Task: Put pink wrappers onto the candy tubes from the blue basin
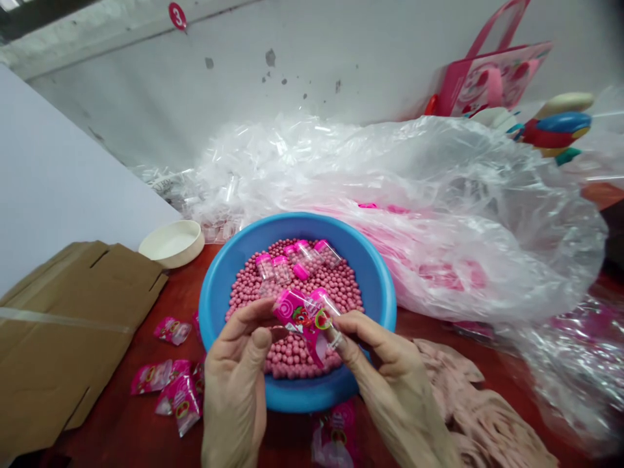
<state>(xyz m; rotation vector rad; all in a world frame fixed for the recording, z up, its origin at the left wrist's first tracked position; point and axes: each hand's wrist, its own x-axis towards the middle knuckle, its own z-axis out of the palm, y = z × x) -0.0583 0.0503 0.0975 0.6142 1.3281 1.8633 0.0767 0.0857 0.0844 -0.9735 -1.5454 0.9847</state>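
1. We see two bare hands at work above a blue plastic basin (pixel 375 279) on a red tabletop (pixel 114 432). The left hand (pixel 234 383) and right hand (pixel 387 367) are close together, with the printed pink sachet (pixel 297 318) and a clear pink-capped vial (pixel 325 304) between them.
2. The left thumb and fingers pinch the sachet in a narrow grip. The right fingers (pixel 363 331) close narrowly around the vial and the sachet's edge. We cannot tell whether the vial sits inside the sachet.
3. Both items are held directly over pink candy balls (pixel 316 283), which fill the basin around several more capped vials (pixel 297 257).
4. In our judgement, a slackened pinch could drop the vial into the basin, and the smooth plastic makes that slip more likely.
5. Too hard a squeeze could crease or split the sachet.
6. A bulging clear plastic bag (pixel 439 208) touches the basin's far rim; if disturbed, it could slide over the candy.
7. Loose sachets (pixel 175 390) lie beside the basin, where a careless elbow could scatter them. A flattened cardboard box (pixel 63 344) rests farther left.
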